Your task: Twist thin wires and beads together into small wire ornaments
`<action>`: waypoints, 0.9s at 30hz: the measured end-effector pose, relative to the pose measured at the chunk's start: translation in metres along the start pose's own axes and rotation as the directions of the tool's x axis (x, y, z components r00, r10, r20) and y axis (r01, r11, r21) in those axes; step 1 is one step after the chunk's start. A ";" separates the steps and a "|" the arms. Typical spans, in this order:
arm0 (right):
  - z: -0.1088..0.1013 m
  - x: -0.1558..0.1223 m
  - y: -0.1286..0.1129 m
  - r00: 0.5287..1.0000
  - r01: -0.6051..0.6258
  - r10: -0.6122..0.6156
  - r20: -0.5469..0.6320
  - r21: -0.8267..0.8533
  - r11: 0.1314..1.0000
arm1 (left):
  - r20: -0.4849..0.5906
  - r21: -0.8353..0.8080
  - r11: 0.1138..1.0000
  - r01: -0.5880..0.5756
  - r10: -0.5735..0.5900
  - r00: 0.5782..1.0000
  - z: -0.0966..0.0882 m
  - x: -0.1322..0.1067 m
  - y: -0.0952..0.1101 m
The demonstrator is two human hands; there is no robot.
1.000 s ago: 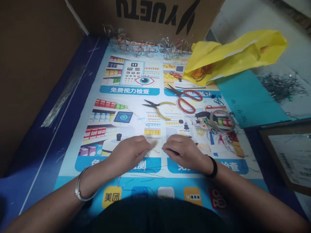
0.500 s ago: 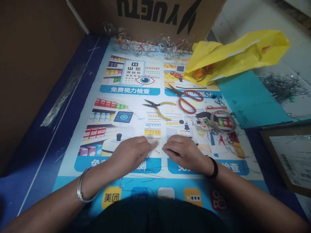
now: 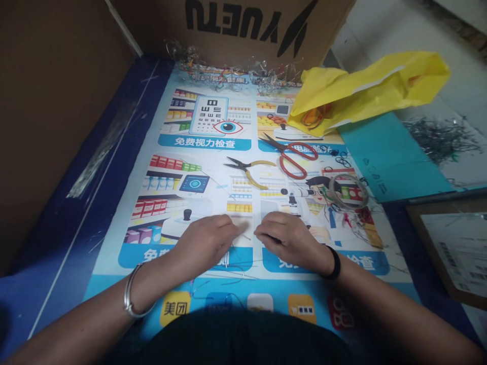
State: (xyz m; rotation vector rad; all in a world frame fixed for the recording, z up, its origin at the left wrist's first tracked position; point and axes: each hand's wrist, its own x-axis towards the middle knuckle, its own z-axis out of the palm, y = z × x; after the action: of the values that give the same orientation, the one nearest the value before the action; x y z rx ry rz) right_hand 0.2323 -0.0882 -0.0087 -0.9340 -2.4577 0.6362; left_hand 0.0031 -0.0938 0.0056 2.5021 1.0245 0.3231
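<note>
My left hand [image 3: 209,241] is closed in a pinch over the printed mat, and a thin silvery wire [image 3: 245,235] pokes out beside its fingertips. Facing it across a small gap, my right hand [image 3: 283,233] has its fingers curled together; whatever they hold is too small or hidden to make out. Below the left fingers lie several loose thin wires [image 3: 239,277]. Beyond the hands rest pliers [image 3: 249,170] with yellow handles, jaws apart, and scissors [image 3: 291,154] with red handles, blades slightly parted.
A coil of wire [image 3: 348,191] lies on the right, near small black rings [image 3: 342,159]. Behind it are a yellow bag [image 3: 365,91] and a teal sheet [image 3: 395,157]. Tangled wire pieces [image 3: 262,76] line the cardboard box [image 3: 243,45]. Another wire pile [image 3: 443,139] sits far right.
The view has shifted very slightly. Both hands keep almost the same place and closed pose, and the tools have not moved.
</note>
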 end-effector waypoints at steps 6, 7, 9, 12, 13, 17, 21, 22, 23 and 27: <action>0.000 0.000 0.000 1.000 0.000 0.000 0.003 -0.004 1.000 | 0.006 0.037 0.999 0.007 -0.007 1.000 0.000 -0.001 0.002; 0.000 0.000 0.000 1.000 -0.001 0.001 0.002 -0.004 1.000 | 0.009 0.048 0.999 0.003 -0.003 1.000 -0.001 -0.002 0.003; 0.000 0.000 0.000 1.000 -0.002 0.002 0.002 -0.004 1.000 | 0.019 0.072 0.997 -0.004 0.003 1.000 -0.002 -0.002 0.004; 0.000 0.000 0.001 1.000 -0.006 0.006 0.006 0.000 1.000 | 0.033 0.107 0.994 -0.016 0.012 0.999 -0.003 -0.003 0.006; 0.000 0.001 0.000 1.000 -0.007 0.007 0.009 0.001 1.000 | 0.040 0.120 0.993 -0.019 0.014 0.999 -0.004 -0.003 0.006; -0.001 0.001 0.000 1.000 -0.010 0.010 0.017 0.003 1.000 | 0.058 0.160 0.987 -0.028 0.019 0.998 -0.005 -0.002 0.008; -0.001 0.000 -0.001 1.000 -0.003 0.003 0.007 0.011 1.000 | 0.048 0.162 0.986 -0.036 0.029 0.998 -0.005 -0.002 0.010; -0.001 0.000 -0.001 1.000 -0.002 0.002 0.006 0.012 1.000 | 0.048 0.159 0.987 -0.036 0.029 0.998 -0.005 -0.002 0.010; -0.001 0.000 -0.001 1.000 0.000 0.000 0.003 0.012 1.000 | 0.050 0.151 0.988 -0.037 0.029 0.998 -0.004 -0.002 0.010; 0.000 0.000 -0.001 1.000 0.004 -0.004 -0.010 0.012 1.000 | 0.023 0.051 0.999 -0.005 0.004 1.000 0.001 -0.002 0.008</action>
State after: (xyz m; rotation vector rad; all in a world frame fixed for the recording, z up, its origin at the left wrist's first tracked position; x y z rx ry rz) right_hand 0.2322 -0.0884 -0.0081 -0.9255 -2.4439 0.6426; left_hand 0.0067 -0.1008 0.0084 2.5477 1.0309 0.2718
